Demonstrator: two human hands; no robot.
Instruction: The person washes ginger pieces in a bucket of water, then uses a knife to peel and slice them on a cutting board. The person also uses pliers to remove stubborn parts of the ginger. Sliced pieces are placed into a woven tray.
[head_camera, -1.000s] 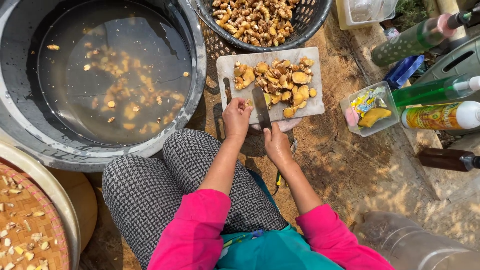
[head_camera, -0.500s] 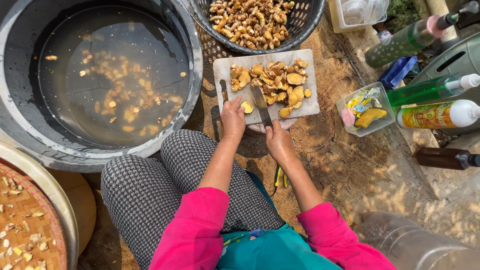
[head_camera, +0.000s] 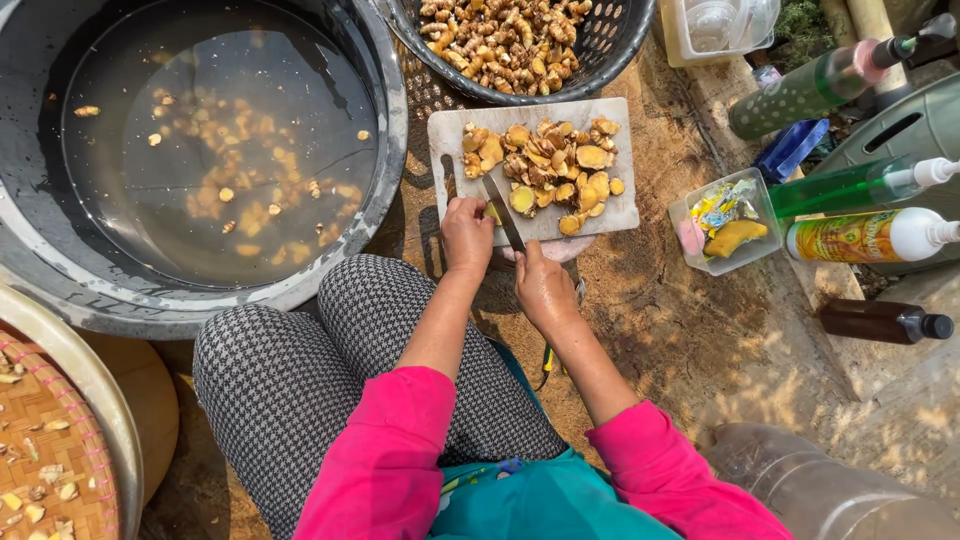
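The person sits low on the ground with a white cutting board (head_camera: 447, 130) lying straight ahead of the knees, its long side running left to right. The right hand (head_camera: 545, 288) is closed around the handle of a knife (head_camera: 503, 212), whose blade slants up and slightly leftward from that hand onto the near edge of the board, so its long axis runs away from the body rather than across it. The left hand (head_camera: 467, 232) rests at the board's near edge just to the left of the blade, fingers curled down; it seems to pin a small yellowish piece there, though the fingers hide most of it and I cannot tell how firmly it is held. The two hands sit close together but apart, with the blade between them. Beyond the blade tip lies the heap of cut ginger-like root pieces (head_camera: 545, 165), spread over the middle and far half of the board; one sliced piece (head_camera: 522, 199) lies just right of the blade, nearer the right hand. Farther off stands a dark basket (head_camera: 618, 40) of whole roots, and to the left a large dark tub (head_camera: 385, 150) of water with pieces in it.
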